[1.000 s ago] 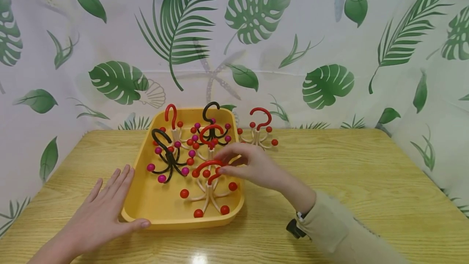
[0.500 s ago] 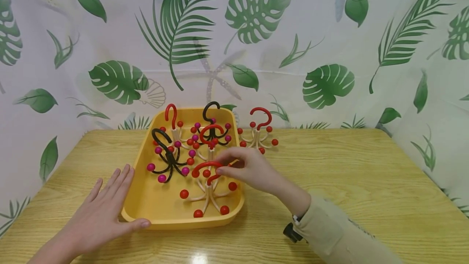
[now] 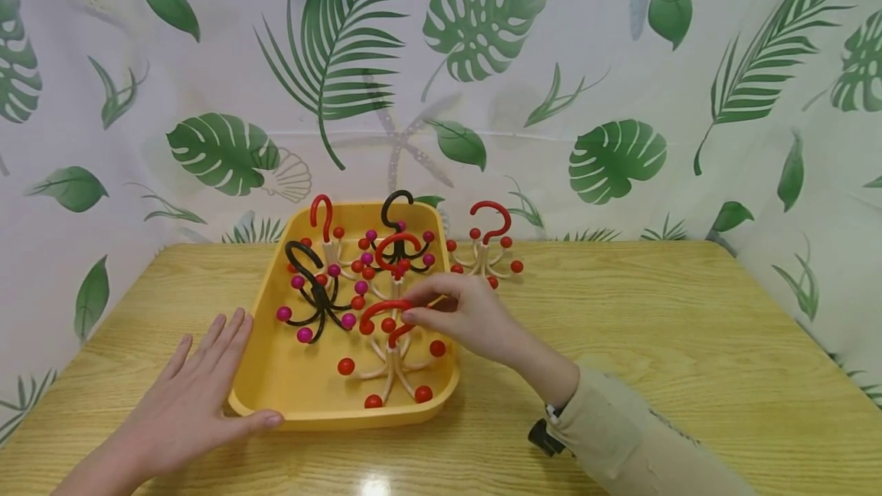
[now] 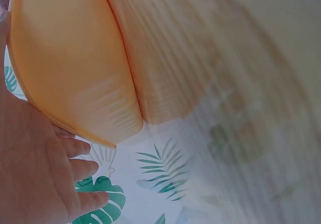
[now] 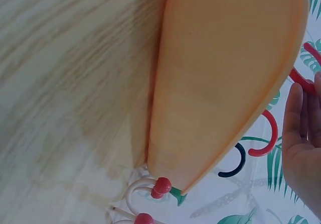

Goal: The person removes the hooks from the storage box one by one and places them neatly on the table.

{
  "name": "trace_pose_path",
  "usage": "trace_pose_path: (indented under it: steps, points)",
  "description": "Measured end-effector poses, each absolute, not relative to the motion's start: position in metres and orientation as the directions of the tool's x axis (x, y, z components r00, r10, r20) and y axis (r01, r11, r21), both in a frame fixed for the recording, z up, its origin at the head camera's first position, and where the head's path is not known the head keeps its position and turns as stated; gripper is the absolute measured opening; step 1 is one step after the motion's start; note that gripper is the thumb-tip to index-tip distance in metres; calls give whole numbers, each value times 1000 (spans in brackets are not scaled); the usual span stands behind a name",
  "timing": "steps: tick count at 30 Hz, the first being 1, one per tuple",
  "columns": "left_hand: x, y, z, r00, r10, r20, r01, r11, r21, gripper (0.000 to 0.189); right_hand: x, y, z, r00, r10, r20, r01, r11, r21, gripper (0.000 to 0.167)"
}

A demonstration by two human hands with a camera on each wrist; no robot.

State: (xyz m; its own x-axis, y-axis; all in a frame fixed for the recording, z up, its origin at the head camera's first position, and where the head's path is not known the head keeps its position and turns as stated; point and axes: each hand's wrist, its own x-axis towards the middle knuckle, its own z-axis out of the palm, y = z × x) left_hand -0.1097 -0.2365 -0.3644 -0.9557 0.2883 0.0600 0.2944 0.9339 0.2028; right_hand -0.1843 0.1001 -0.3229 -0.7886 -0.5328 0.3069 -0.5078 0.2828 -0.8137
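Observation:
Inside the yellow tray (image 3: 276,398), a multi-arm hanger (image 3: 392,366) with a red hook, cream arms and red ball tips stands upright near the front right. My right hand (image 3: 475,318) pinches the end of its red hook between thumb and fingers. In the right wrist view, that hand (image 5: 303,138) is at the right edge, fingertips on the red hook. My left hand (image 3: 182,404) lies with straight, spread fingers along the tray's left side, its thumb at the near corner. The left wrist view shows the hand (image 4: 35,163) against the tray's wall (image 4: 75,73).
Also in the tray are a black hanger (image 3: 319,301) with pink balls at left, another black hanger (image 3: 397,245) at the back, and red-hooked hangers (image 3: 329,251) among them. One more red-hooked hanger (image 3: 485,252) stands outside, right of the tray, on the wooden table (image 3: 654,327).
My right hand has shifted slightly left with the red hook's end, and the hook has turned a little. My left hand and the tray have stayed still.

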Motion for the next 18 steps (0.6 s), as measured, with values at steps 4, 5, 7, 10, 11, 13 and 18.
trace_pose_path:
  steps: [4, 5, 7, 10, 11, 13, 18]
  points:
    - [-109, -237, -363, -954, 291, 67, 299, 933, 201, 116, -183, 99, -317, -786, -519, 336, -522, 265, -811, 13]
    - [-109, -237, -363, -953, 293, 70, 301, 932, 200, 116, -183, 98, -315, -783, -516, 346, -530, 264, -806, 13]
    - [-109, -237, -363, -953, 296, 72, 304, 932, 199, 116, -182, 98, -311, -777, -512, 365, -548, 267, -793, 13]
    - [-109, -237, -363, -952, 298, 74, 307, 931, 197, 116, -182, 98, -304, -767, -503, 400, -579, 272, -769, 14]
    - [-109, -237, -363, -952, 298, 73, 307, 931, 197, 116, -182, 98, -301, -763, -499, 410, -587, 271, -763, 15]
    - [-109, -237, -363, -951, 299, 74, 308, 931, 197, 116, -181, 98, -296, -758, -490, 429, -598, 261, -758, 15]
    - [-109, -238, -364, -952, 297, 72, 305, 932, 196, 117, -177, 103, -282, -762, -459, 457, -600, 235, -765, 16]
